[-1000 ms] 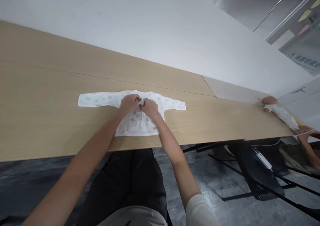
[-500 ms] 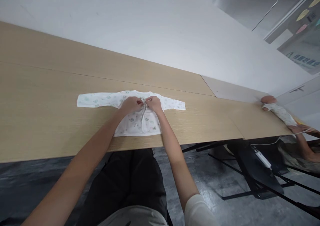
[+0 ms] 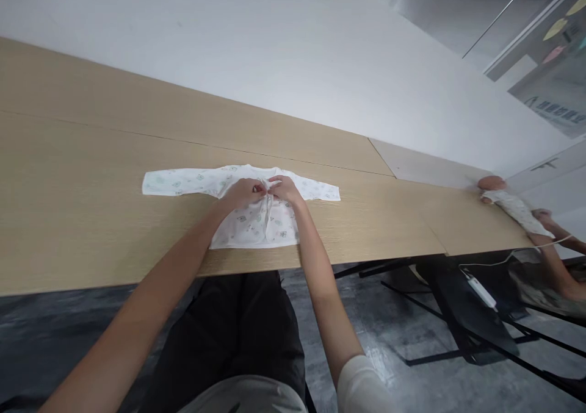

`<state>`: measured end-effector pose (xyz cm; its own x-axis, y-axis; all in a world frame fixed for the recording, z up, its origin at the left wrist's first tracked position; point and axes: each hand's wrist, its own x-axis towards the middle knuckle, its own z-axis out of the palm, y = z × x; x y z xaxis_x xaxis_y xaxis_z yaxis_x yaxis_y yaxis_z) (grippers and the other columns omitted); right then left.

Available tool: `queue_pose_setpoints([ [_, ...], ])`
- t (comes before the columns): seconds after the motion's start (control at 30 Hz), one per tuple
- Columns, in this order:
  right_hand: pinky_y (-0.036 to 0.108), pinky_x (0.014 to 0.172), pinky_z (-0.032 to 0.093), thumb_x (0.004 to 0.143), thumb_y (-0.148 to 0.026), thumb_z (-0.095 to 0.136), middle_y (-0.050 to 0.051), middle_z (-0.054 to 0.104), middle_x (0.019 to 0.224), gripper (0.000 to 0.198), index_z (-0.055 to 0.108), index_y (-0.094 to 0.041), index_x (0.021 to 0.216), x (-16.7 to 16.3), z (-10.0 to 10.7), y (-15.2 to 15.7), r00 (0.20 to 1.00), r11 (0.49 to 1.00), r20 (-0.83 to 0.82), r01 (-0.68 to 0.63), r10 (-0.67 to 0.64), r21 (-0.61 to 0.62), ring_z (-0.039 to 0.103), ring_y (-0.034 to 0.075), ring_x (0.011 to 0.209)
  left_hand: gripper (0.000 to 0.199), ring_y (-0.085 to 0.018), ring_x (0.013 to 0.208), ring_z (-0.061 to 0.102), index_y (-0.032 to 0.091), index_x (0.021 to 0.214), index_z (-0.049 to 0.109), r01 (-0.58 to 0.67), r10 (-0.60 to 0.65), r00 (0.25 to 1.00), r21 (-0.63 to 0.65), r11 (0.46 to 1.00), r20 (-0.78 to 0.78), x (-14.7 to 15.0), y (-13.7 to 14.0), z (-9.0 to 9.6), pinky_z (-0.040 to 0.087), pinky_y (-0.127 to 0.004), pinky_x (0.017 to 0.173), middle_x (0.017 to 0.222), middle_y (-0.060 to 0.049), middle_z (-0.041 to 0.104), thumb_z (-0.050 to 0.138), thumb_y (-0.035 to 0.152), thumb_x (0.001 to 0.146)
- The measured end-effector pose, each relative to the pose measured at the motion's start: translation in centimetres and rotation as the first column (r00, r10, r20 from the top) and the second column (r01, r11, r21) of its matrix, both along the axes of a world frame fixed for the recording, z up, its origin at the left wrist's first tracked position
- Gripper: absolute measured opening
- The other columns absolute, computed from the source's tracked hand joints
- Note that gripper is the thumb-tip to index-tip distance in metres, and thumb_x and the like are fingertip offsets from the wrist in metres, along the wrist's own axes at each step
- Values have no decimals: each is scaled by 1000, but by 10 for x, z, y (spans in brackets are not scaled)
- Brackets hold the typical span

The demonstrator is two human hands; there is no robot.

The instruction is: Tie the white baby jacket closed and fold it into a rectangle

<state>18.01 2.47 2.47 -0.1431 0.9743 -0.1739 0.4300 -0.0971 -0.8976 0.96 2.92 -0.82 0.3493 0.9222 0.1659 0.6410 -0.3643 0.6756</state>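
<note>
A small white baby shirt (image 3: 242, 224) with a scattered print lies on the wooden table (image 3: 91, 236), both sleeves spread out to the sides. My left hand (image 3: 246, 192) pinches one edge of its front opening near the neckline. Opposite it, my right hand (image 3: 284, 189) pinches the other edge, and the fingertips of both hands nearly meet. The front edges run down from my fingers in a raised fold toward the hem. Any fastener between the fingertips is too small to make out.
At the table's far right lies a doll (image 3: 492, 183) in white clothing, with another person's hands (image 3: 542, 218) at its lower end. A black chair (image 3: 471, 309) holds a white power strip (image 3: 481, 292) with a cable. A white wall (image 3: 274, 47) runs behind the table.
My hands have drawn the two front edges of the shirt closer together, and the gap below them has narrowed. At the far right, the other person's hands have shifted on the doll.
</note>
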Motion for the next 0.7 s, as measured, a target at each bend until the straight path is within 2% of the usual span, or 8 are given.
queue_pose_setpoints([
  [0.17,17,51,47,73,3,59,-6,56,55,40,60,-11,110,1,6,-4,998,1000,-62,10,-12,-25,54,8,48,24,-21,78,66,20,81,73,-10,13,998,-46,999,53,0,1,1,48,-28,70,84,-4,75,56,34,70],
  [0.37,23,63,57,76,6,55,-3,61,57,38,61,-9,110,-3,15,-8,988,994,-150,31,-46,-100,63,11,56,25,-22,78,67,21,83,73,-10,19,989,-64,998,144,0,-1,3,49,-28,69,82,-3,75,55,32,67],
  [0.53,23,63,57,72,8,61,-4,63,59,33,63,-11,98,-3,6,-5,986,996,-166,5,-20,-91,62,10,53,24,-22,76,67,21,84,70,-50,63,984,-81,995,165,1,-3,9,49,-29,69,80,-4,74,57,29,65],
  [0.7,22,63,57,71,4,65,-3,64,60,27,63,-13,92,-3,-2,2,991,998,-132,14,-22,-67,63,10,53,20,-21,77,68,20,81,67,-38,63,970,-108,993,236,1,-2,11,50,-28,69,82,-4,73,59,29,65],
])
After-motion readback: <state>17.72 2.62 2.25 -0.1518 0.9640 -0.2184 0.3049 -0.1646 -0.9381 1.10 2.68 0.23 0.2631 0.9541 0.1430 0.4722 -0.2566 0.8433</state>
